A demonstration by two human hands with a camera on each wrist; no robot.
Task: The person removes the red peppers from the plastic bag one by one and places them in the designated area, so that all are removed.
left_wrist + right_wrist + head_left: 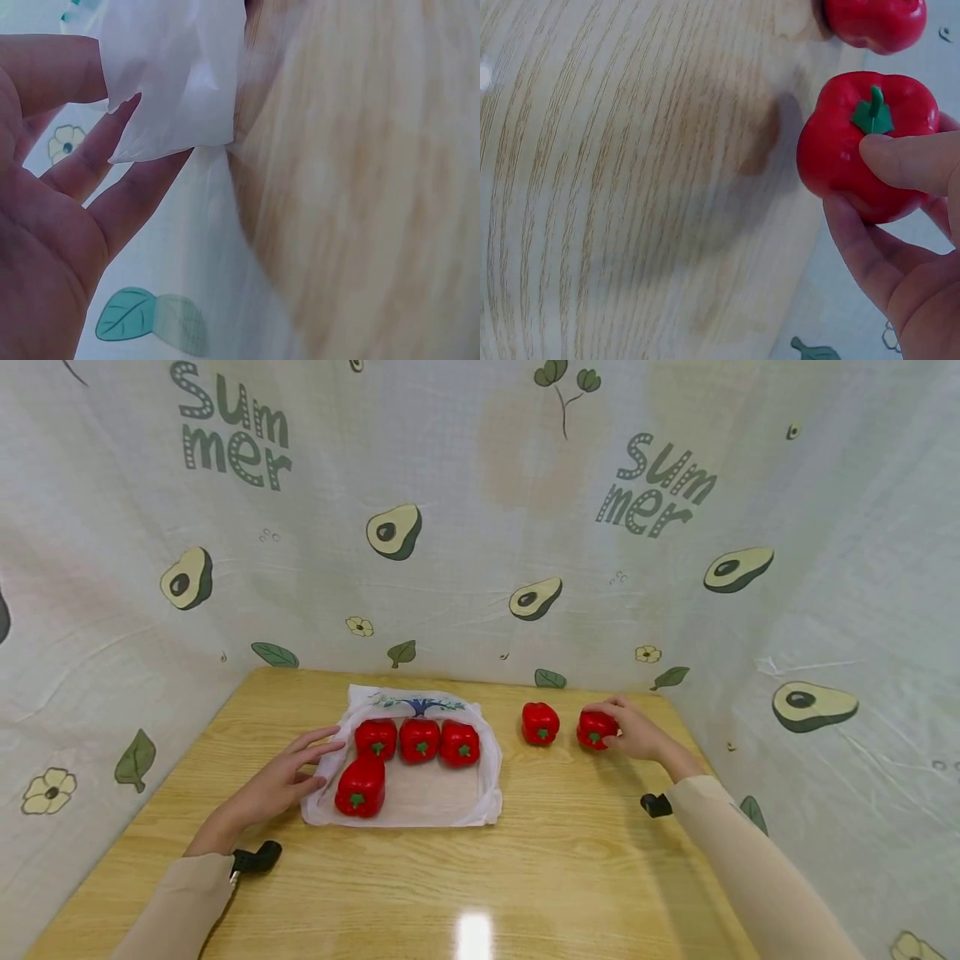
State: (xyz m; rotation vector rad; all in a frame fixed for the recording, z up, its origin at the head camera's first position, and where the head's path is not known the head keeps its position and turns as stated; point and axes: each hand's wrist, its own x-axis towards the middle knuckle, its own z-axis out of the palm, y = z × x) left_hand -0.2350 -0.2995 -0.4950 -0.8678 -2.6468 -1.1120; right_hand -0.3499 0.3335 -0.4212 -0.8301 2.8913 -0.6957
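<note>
My right hand [633,731] grips a red bell pepper [832,161], its thumb beside the green stem and the other fingers around the side and underneath. Left of it on the table, a second red bell pepper [540,724] stands alone. A low box lined with white plastic [491,777] holds several more bell peppers: three in a row at the back and one pepper [360,787] in the front left. My left hand [277,785] lies along the box's left side with fingers spread and fairly straight, touching the plastic liner [172,82], whose loose edge covers some fingertips.
The wooden table [540,860] runs up to a printed cloth [465,468] with avocados and leaves, which hangs behind it and along both sides. Black wrist devices [257,857] sit on both arms.
</note>
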